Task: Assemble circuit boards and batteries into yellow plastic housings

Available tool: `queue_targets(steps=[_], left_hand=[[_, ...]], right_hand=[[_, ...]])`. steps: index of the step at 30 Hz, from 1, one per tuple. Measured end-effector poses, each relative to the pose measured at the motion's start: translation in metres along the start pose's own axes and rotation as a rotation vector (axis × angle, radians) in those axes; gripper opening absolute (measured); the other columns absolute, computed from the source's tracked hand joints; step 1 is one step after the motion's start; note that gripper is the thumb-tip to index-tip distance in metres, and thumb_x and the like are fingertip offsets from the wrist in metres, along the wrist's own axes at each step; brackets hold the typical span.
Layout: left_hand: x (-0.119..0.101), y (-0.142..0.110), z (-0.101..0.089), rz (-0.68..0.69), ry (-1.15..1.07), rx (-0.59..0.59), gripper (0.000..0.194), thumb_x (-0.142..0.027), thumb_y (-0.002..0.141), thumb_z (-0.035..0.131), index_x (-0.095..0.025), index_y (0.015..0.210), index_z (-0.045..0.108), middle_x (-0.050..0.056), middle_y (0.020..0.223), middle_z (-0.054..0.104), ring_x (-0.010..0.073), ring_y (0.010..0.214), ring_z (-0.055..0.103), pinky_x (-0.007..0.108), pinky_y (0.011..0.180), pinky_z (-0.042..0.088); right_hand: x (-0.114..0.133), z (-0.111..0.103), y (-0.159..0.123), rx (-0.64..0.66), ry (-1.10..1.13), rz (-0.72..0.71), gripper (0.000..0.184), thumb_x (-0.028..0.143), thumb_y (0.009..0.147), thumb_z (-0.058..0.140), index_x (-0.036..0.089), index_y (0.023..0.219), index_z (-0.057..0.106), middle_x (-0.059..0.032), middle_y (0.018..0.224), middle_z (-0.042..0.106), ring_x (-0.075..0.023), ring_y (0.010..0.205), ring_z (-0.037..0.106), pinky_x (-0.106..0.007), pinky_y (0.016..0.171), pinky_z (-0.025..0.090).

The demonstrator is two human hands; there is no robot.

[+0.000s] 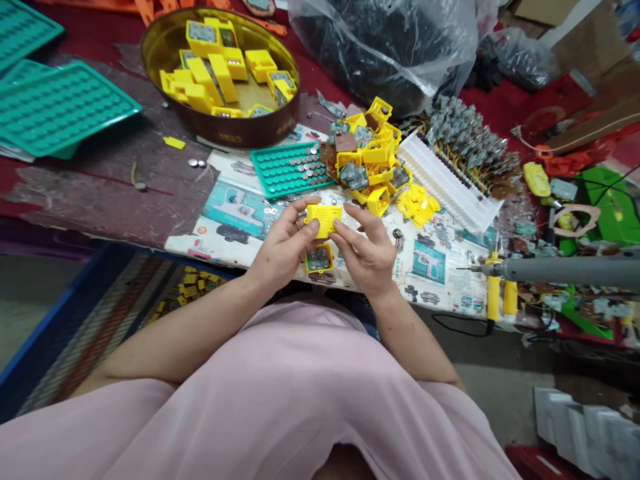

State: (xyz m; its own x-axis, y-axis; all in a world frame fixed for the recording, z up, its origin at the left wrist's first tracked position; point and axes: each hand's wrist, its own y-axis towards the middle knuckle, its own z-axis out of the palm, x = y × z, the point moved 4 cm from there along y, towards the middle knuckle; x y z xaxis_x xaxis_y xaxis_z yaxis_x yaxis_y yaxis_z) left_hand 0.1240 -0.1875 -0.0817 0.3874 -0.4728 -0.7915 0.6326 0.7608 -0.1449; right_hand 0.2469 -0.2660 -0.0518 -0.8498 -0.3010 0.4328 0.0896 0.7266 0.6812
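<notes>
A small yellow plastic case (324,219) with a grid of little holes is held up between my two hands over the printed sheet (230,220). My left hand (290,240) grips its left end between thumb and fingers. At its right end, my right hand (367,250) pinches the case with thumb and index finger. Just below, near the table's edge, lies a second yellow case (319,259), its inside facing up with a grey part in it. Behind my hands sits a teal tray (273,175) with several button cells in it.
A round tin (225,130) holds yellow cases at the back left. Yellow housings (377,157) are heaped beyond my right hand, beside small yellow pieces (419,205) and a white rack (445,177) of wired parts. An electric screwdriver (550,269) points in from the right.
</notes>
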Motion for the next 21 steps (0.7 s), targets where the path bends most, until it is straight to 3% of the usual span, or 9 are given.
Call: queue_targets(steps=[2, 4, 6, 8, 10, 13, 15, 18, 21], left_hand=[[0.0, -0.001, 0.002, 0.018, -0.006, 0.026, 0.054, -0.044, 0.075, 0.081, -0.024, 0.117, 0.053, 0.003, 0.106, 0.072, 0.0213, 0.107, 0.069, 0.031, 0.087, 0.059], [-0.001, -0.002, 0.004, 0.039, -0.008, 0.068, 0.053, -0.044, 0.077, 0.08, -0.024, 0.119, 0.052, 0.003, 0.105, 0.072, 0.0192, 0.101, 0.07, 0.029, 0.084, 0.059], [-0.002, -0.003, 0.006, 0.059, 0.004, 0.12, 0.051, -0.042, 0.08, 0.078, -0.024, 0.121, 0.052, 0.002, 0.104, 0.072, 0.0167, 0.095, 0.071, 0.025, 0.079, 0.058], [-0.002, -0.004, 0.007, 0.077, 0.019, 0.149, 0.048, -0.041, 0.082, 0.076, -0.024, 0.121, 0.053, 0.002, 0.104, 0.072, 0.0149, 0.093, 0.071, 0.022, 0.078, 0.057], [-0.001, -0.005, 0.007, 0.09, 0.027, 0.142, 0.047, -0.041, 0.083, 0.076, -0.024, 0.121, 0.055, 0.002, 0.106, 0.072, 0.0146, 0.095, 0.07, 0.022, 0.08, 0.057], [0.0, -0.007, 0.007, 0.088, 0.024, 0.112, 0.045, -0.041, 0.082, 0.077, -0.025, 0.119, 0.056, 0.002, 0.11, 0.071, 0.0159, 0.103, 0.069, 0.023, 0.087, 0.057], [0.0, -0.006, 0.008, 0.054, 0.008, 0.089, 0.048, -0.041, 0.079, 0.079, -0.024, 0.118, 0.056, 0.002, 0.111, 0.07, 0.0173, 0.105, 0.068, 0.026, 0.091, 0.056], [-0.001, -0.001, 0.006, -0.069, -0.063, 0.018, 0.049, -0.034, 0.073, 0.084, -0.022, 0.113, 0.059, 0.002, 0.105, 0.071, 0.0177, 0.101, 0.07, 0.033, 0.096, 0.056], [-0.006, 0.003, 0.004, -0.223, -0.161, -0.082, 0.033, -0.02, 0.078, 0.078, -0.017, 0.106, 0.061, 0.003, 0.101, 0.072, 0.0152, 0.091, 0.072, 0.034, 0.094, 0.058]], right_hand=[[-0.006, 0.001, 0.0, -0.021, 0.141, 0.157, 0.02, 0.029, 0.092, 0.064, 0.03, 0.111, 0.07, -0.0061, 0.126, 0.068, -0.0187, 0.118, 0.064, -0.037, 0.096, 0.057], [-0.013, 0.004, 0.0, -0.01, 0.327, 0.343, 0.038, 0.041, 0.09, 0.066, 0.031, 0.126, 0.062, -0.0072, 0.133, 0.064, -0.0192, 0.117, 0.065, -0.036, 0.094, 0.059], [-0.016, 0.011, -0.001, 0.113, 0.537, 0.509, 0.062, 0.053, 0.087, 0.066, 0.031, 0.141, 0.048, -0.0085, 0.14, 0.061, -0.0198, 0.117, 0.065, -0.036, 0.095, 0.06], [-0.015, 0.018, -0.003, 0.236, 0.685, 0.603, 0.067, 0.058, 0.086, 0.064, 0.03, 0.144, 0.045, -0.0069, 0.138, 0.062, -0.02, 0.118, 0.066, -0.038, 0.1, 0.058], [-0.012, 0.019, -0.003, 0.225, 0.736, 0.649, 0.06, 0.058, 0.086, 0.063, 0.029, 0.138, 0.053, -0.0049, 0.132, 0.066, -0.0205, 0.12, 0.065, -0.039, 0.105, 0.056], [-0.01, 0.019, -0.004, 0.097, 0.77, 0.712, 0.054, 0.057, 0.084, 0.067, 0.027, 0.129, 0.06, -0.0043, 0.127, 0.069, -0.0204, 0.119, 0.066, -0.039, 0.107, 0.055], [-0.012, 0.023, -0.005, 0.104, 0.813, 0.779, 0.056, 0.056, 0.08, 0.071, 0.027, 0.126, 0.061, -0.0042, 0.125, 0.07, -0.0207, 0.117, 0.067, -0.04, 0.106, 0.056], [-0.018, 0.025, -0.006, 0.198, 0.828, 0.844, 0.059, 0.06, 0.078, 0.071, 0.026, 0.126, 0.061, -0.005, 0.126, 0.07, -0.0227, 0.117, 0.067, -0.043, 0.103, 0.058], [-0.024, 0.018, -0.006, 0.19, 0.684, 0.788, 0.056, 0.063, 0.086, 0.059, 0.027, 0.129, 0.061, -0.0047, 0.135, 0.065, -0.0235, 0.128, 0.06, -0.047, 0.112, 0.05]])
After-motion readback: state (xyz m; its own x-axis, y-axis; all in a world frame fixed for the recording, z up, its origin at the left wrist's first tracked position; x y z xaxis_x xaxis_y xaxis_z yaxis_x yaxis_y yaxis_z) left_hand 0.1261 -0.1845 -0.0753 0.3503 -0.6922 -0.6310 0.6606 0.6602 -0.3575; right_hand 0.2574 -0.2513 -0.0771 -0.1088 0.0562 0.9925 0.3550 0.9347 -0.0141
